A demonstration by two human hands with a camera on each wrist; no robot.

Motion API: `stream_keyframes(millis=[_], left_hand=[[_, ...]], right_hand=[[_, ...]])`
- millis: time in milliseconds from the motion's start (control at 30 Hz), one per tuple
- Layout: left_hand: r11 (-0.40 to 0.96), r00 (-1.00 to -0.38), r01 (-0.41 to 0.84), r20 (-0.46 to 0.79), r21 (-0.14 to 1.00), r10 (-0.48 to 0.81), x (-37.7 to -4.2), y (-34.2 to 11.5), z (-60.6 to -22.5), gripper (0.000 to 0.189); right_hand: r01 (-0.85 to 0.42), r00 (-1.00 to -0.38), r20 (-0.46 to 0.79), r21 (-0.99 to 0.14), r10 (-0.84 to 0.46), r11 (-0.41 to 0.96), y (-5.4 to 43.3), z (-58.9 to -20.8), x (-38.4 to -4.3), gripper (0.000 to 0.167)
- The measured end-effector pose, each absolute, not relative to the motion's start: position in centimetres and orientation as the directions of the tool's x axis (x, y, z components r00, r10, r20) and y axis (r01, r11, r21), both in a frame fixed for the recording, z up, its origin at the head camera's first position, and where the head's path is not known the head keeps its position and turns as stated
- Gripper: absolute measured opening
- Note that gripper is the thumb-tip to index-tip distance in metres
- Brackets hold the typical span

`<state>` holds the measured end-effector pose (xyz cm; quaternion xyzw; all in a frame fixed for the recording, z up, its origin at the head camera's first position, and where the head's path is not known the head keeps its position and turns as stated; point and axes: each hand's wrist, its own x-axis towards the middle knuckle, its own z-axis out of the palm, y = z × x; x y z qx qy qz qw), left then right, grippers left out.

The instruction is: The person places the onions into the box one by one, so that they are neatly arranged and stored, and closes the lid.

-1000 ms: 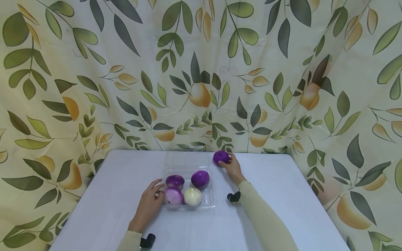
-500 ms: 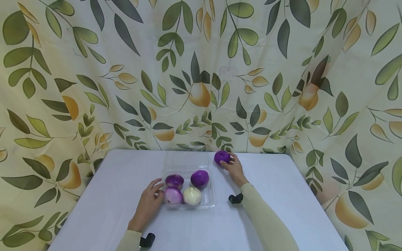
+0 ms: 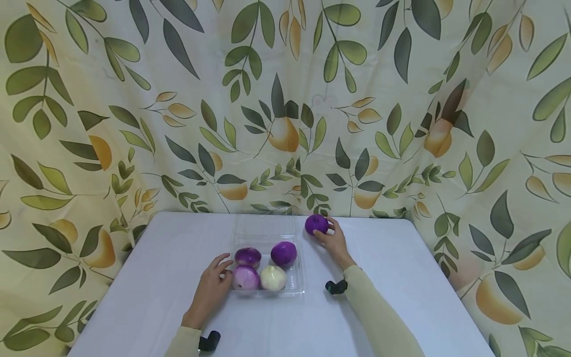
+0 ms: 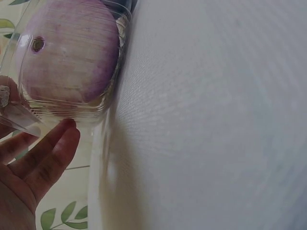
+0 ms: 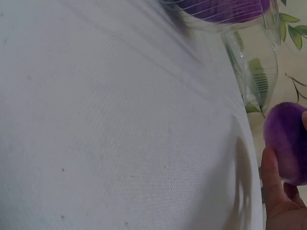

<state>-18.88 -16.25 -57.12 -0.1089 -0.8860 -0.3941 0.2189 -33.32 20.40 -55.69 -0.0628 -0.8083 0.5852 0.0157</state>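
A clear plastic clamshell box (image 3: 294, 286) lies with its lid folded back. Inside sit two dark red onions (image 3: 284, 254), a paler purple onion (image 3: 246, 278) and a white onion (image 3: 273, 278). My left hand (image 3: 210, 290) is at the left side of the box, its fingers extended against the plastic beside the paler onion. In the left wrist view, fingertips (image 4: 67, 136) meet the ribbed wall. My right hand (image 3: 333, 243) grips another red onion (image 3: 316, 225) between thumb and fingers, right of the lid; the right wrist view shows this onion (image 5: 287, 141) raised over the tabletop.
A white-covered table (image 3: 379, 258) bears everything, with its far edge just behind the lid (image 3: 265, 228). Behind hangs a leaf-and-fruit patterned curtain (image 3: 196, 119). Black wrist devices (image 3: 336, 287) stick out from both sleeves.
My right hand, with the red onion in it, has shifted slightly to the right. The left hand and the box of onions stay in place.
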Motion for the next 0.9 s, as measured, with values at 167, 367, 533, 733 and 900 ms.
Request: stream_keyframes(millis=[167, 367, 533, 733, 900], left_hand=[[0.669, -0.877, 0.368, 0.480, 0.646, 0.018, -18.9, -16.2, -57.2, 0.028], [0.676, -0.875, 0.367, 0.484, 0.638, 0.019, -18.9, -16.1, -57.3, 0.029], [0.669, -0.868, 0.380, 0.497, 0.638, 0.020, -18.8, -16.1, -57.1, 0.028], [0.670, -0.871, 0.376, 0.491, 0.640, 0.019, -18.8, -16.2, -57.0, 0.028], [0.672, -0.875, 0.368, 0.483, 0.642, 0.018, -18.8, -16.2, -57.2, 0.028]], right_hand=[[0.058, -0.993, -0.025, -0.950, 0.111, 0.306, 20.2, -55.6, -32.7, 0.075], [0.049, -0.994, -0.018, -0.958, 0.111, 0.283, 20.3, -55.5, -32.2, 0.074], [0.043, -0.993, -0.014, -0.967, 0.114, 0.253, 20.4, -55.2, -31.8, 0.075], [0.017, -0.993, 0.010, -0.974, 0.119, 0.225, 20.4, -54.7, -31.2, 0.075], [0.011, -0.993, 0.012, -0.981, 0.118, 0.196, 20.7, -54.5, -30.6, 0.078]])
